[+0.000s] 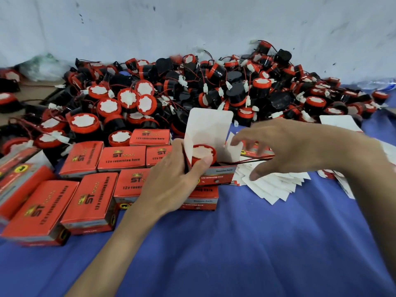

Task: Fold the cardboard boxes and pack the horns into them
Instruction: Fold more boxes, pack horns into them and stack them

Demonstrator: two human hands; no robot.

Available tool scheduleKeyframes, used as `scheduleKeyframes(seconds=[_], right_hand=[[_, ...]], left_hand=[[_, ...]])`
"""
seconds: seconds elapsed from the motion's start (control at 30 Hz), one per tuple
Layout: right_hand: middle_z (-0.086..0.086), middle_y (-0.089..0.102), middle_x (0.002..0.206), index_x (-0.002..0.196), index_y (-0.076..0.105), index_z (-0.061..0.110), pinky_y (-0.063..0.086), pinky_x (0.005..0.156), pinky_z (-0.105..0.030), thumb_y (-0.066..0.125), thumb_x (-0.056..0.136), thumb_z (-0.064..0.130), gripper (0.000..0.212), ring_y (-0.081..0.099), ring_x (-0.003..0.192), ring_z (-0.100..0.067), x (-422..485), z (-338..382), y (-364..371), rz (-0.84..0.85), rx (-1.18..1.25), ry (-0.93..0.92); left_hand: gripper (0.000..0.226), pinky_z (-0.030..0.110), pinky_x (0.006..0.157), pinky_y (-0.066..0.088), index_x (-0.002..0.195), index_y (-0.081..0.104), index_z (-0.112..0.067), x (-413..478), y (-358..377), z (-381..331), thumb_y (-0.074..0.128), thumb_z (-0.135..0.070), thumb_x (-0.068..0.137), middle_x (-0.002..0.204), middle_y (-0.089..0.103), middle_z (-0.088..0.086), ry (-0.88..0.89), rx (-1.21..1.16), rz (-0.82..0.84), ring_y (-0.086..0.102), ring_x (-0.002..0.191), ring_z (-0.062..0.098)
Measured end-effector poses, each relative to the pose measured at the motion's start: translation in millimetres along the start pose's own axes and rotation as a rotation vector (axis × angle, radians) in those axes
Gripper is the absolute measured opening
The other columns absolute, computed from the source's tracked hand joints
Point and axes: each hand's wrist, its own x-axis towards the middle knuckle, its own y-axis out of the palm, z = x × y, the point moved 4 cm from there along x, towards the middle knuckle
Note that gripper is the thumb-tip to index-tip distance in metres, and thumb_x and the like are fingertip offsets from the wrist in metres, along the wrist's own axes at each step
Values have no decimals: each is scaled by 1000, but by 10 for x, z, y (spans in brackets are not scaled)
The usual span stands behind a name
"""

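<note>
The left hand (171, 181) reached in from the lower left with its forearm stretched across the blue cloth (235, 243), and its fingers and thumb were curled round an open red box (216, 174), the thumb pressed against the box's front edge. Inside that box sat a horn (203, 153), red-rimmed with a white face turned up, and the box's white lid flap (209, 127) stood upright behind it. A thin red and black wire (242, 161) ran from the horn out to the right over the box's edge. The right hand (295, 151) came in from the right, hovering just beside the box with its fingers spread and loosely bent, grasping nothing that could be seen; its fingertips were blurred near the wire, so contact could not be told. Beneath the right hand lay a fanned heap of flat unfolded boxes (272, 185), white side up. To the left, closed red boxes (94, 200) were ranged in rows on the cloth, one of them directly under the held box. Behind everything, a large pile of loose horns (214, 86) with tangled wires and white plugs rose against the pale wall (192, 22), crowding close to the upright flap.
</note>
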Motion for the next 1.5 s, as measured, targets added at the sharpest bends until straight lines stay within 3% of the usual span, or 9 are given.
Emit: scheduleKeyframes(seconds=[0.07, 0.17, 0.3, 0.43, 0.57, 0.83, 1.07, 1.33, 1.5], right_hand=[[15, 65, 68, 120, 51, 35, 47, 63, -18, 68, 87, 33, 38, 62, 64, -2, 8, 20, 51, 84, 100, 9], [10, 61, 49, 101, 62, 25, 41, 52, -15, 63, 92, 24, 9, 59, 52, -3, 27, 34, -62, -153, 110, -116], [7, 66, 54, 83, 64, 18, 43, 51, -12, 65, 90, 15, 8, 60, 49, 2, 25, 89, -171, -435, 286, -201], [-1, 73, 68, 87, 68, 7, 59, 63, -24, 64, 90, 8, 4, 71, 62, -11, 49, 77, -158, -406, 644, -164], [-1, 75, 81, 94, 71, 8, 58, 69, -24, 65, 89, 9, 8, 73, 74, -13, 8, 48, -222, -415, 796, -181], [12, 67, 103, 120, 63, 13, 43, 80, -8, 66, 89, 23, 33, 59, 84, -1, 82, 422, -80, -552, 340, -277], [1, 58, 125, 134, 42, 19, 49, 82, -41, 55, 91, 21, 45, 45, 115, -12, 139, 645, 154, -501, 138, -279], [-1, 57, 123, 128, 44, 11, 46, 91, -40, 62, 81, 23, 52, 39, 120, -20, 199, 708, 214, -595, 133, -215], [-3, 49, 129, 131, 40, 11, 52, 79, -44, 58, 79, 18, 55, 36, 122, -21, 202, 701, 214, -596, 176, -198]], left_hand=[[40, 38, 79, 48, 99, 40, -37, 0, -1, -1, 34, -71, 78, 95, 63, -17, 4, -2, 0, 61, 89, 5], [38, 42, 84, 49, 101, 43, -38, 9, -10, -11, 40, -67, 77, 98, 62, -19, -3, -33, 12, 60, 92, 3], [46, 35, 87, 51, 103, 41, -43, 28, -26, -7, 54, -68, 67, 100, 60, -24, -6, -158, 64, 57, 93, -6], [45, 6, 75, 45, 102, 42, -48, 40, -80, -34, 74, -56, 71, 101, 56, -39, 28, -304, 73, 54, 96, -16], [47, 3, 74, 44, 107, 45, -49, 51, -112, -3, 75, -33, 75, 102, 59, -37, 60, -387, 44, 56, 99, -13], [48, 11, 77, 49, 109, 46, -42, 48, -113, 18, 76, -20, 79, 107, 62, -17, 115, -379, -43, 59, 99, -7], [52, 5, 79, 42, 106, 45, -36, 41, -136, -25, 76, -5, 77, 100, 59, -27, 205, -285, -50, 55, 97, -12], [51, 9, 81, 44, 113, 46, -37, 35, -127, -47, 74, -24, 71, 106, 60, -13, 229, -239, 2, 57, 101, -2], [57, 10, 84, 43, 118, 49, -30, 35, -115, -22, 74, -32, 67, 110, 60, -12, 215, -237, 7, 56, 105, 0]])
